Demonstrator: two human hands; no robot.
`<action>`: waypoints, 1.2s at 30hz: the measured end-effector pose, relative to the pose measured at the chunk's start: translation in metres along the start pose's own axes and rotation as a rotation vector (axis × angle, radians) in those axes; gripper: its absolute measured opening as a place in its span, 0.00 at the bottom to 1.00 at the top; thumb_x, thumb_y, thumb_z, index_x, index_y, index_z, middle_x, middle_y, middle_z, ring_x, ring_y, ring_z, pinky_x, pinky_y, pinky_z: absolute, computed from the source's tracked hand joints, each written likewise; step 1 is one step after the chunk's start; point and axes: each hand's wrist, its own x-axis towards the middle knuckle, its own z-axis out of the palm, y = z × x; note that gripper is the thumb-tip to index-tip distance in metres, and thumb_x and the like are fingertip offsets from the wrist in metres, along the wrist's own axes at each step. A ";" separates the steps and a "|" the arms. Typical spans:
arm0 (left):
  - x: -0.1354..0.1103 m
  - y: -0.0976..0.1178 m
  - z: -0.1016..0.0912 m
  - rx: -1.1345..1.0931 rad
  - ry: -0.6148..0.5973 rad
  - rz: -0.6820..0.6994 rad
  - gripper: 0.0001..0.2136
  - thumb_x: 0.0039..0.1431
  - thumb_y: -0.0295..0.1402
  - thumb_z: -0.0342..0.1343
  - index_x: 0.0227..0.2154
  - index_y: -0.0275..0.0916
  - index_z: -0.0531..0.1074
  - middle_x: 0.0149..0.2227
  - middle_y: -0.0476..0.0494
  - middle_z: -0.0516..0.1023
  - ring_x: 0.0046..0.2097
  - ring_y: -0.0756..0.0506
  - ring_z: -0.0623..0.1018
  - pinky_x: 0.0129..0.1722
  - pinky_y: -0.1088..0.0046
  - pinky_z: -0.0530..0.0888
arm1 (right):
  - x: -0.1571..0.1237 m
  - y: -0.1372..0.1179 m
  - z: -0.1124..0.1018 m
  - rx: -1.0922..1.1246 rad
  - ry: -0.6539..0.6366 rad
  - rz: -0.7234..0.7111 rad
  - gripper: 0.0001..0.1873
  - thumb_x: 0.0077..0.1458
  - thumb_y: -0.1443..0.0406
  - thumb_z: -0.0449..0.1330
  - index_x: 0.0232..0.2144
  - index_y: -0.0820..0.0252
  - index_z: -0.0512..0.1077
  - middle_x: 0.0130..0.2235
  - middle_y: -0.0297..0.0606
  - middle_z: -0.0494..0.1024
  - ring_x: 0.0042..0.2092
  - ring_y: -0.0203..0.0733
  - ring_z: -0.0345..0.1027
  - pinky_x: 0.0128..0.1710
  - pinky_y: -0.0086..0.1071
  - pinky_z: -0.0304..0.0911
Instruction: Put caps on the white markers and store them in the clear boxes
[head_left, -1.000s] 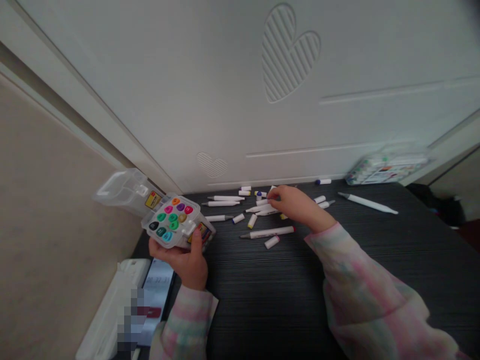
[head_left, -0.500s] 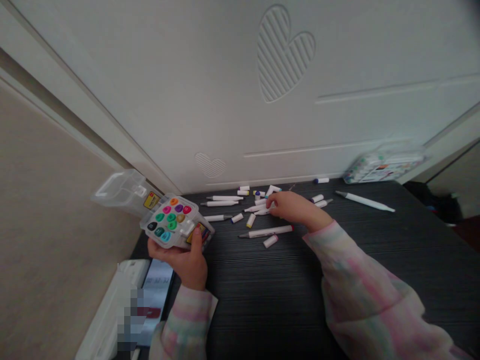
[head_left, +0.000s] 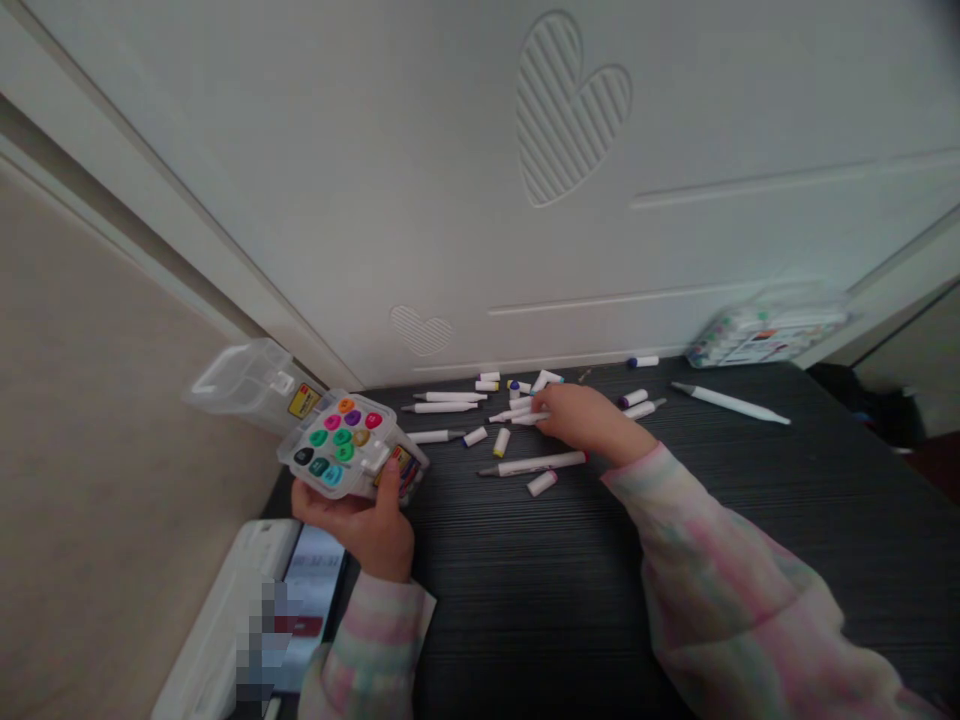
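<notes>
My left hand (head_left: pixel 360 530) grips a clear plastic marker case (head_left: pixel 375 470) from below, thumb on its front label. Its lid (head_left: pixel 244 378) hangs open to the left, and several markers with coloured cap ends (head_left: pixel 343 437) stand inside. My right hand (head_left: pixel 581 420) is at the middle of the pile, its fingers pinched around the end of a white marker (head_left: pixel 531 418); the fingertips are partly hidden. Just in front of that hand lie an uncapped marker with a red end (head_left: pixel 536 464) and a loose cap (head_left: pixel 542 484).
Uncapped markers (head_left: pixel 446 407) and loose caps (head_left: pixel 502 442) are scattered over the dark table (head_left: pixel 525 600). Farther right lie a long white marker (head_left: pixel 731 403) and a filled clear case (head_left: pixel 772 330) against the white panel (head_left: pixel 450 200). A phone (head_left: pixel 311 590) and a white box (head_left: pixel 217 620) sit at left.
My right hand has shifted slightly, and the white markers by its fingers have moved a little. My left hand and the case are nearly still, tilted very slightly.
</notes>
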 end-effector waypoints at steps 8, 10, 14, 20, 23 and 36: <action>0.001 0.001 0.001 -0.029 0.015 -0.008 0.34 0.37 0.26 0.63 0.46 0.41 0.50 0.56 0.34 0.56 0.56 0.42 0.65 0.56 0.57 0.61 | -0.029 0.005 -0.042 0.656 0.214 -0.121 0.12 0.52 0.60 0.53 0.35 0.61 0.70 0.34 0.37 0.74 0.32 0.35 0.66 0.32 0.27 0.60; 0.001 0.000 0.001 -0.010 0.013 -0.006 0.34 0.37 0.27 0.64 0.46 0.41 0.50 0.56 0.34 0.57 0.56 0.42 0.65 0.56 0.56 0.62 | -0.034 0.004 -0.045 1.060 0.194 -0.171 0.08 0.49 0.62 0.56 0.29 0.62 0.70 0.27 0.33 0.71 0.26 0.31 0.62 0.26 0.24 0.57; 0.002 0.000 0.000 0.001 0.017 0.000 0.35 0.35 0.27 0.64 0.46 0.42 0.50 0.56 0.35 0.57 0.56 0.42 0.65 0.55 0.57 0.62 | -0.037 -0.004 -0.046 1.439 0.082 -0.218 0.05 0.48 0.66 0.56 0.24 0.64 0.68 0.22 0.31 0.68 0.21 0.27 0.55 0.20 0.22 0.52; 0.002 0.001 0.000 -0.023 0.015 -0.019 0.34 0.36 0.26 0.64 0.45 0.42 0.50 0.56 0.35 0.57 0.55 0.43 0.66 0.55 0.58 0.63 | -0.040 -0.014 -0.048 1.562 0.000 -0.225 0.06 0.48 0.66 0.56 0.25 0.64 0.68 0.25 0.35 0.73 0.20 0.27 0.58 0.18 0.20 0.54; 0.003 -0.001 -0.001 -0.014 0.012 0.001 0.35 0.34 0.26 0.64 0.45 0.42 0.50 0.55 0.36 0.57 0.55 0.44 0.66 0.55 0.58 0.63 | -0.042 -0.015 -0.048 1.562 -0.005 -0.233 0.05 0.48 0.66 0.56 0.26 0.64 0.68 0.25 0.35 0.73 0.20 0.27 0.57 0.18 0.20 0.54; 0.001 -0.005 -0.003 -0.009 -0.053 0.038 0.35 0.38 0.28 0.62 0.47 0.42 0.46 0.57 0.34 0.51 0.58 0.43 0.61 0.58 0.60 0.57 | -0.051 0.003 -0.071 1.611 0.567 0.000 0.05 0.47 0.64 0.52 0.27 0.58 0.65 0.26 0.31 0.65 0.23 0.30 0.55 0.23 0.27 0.53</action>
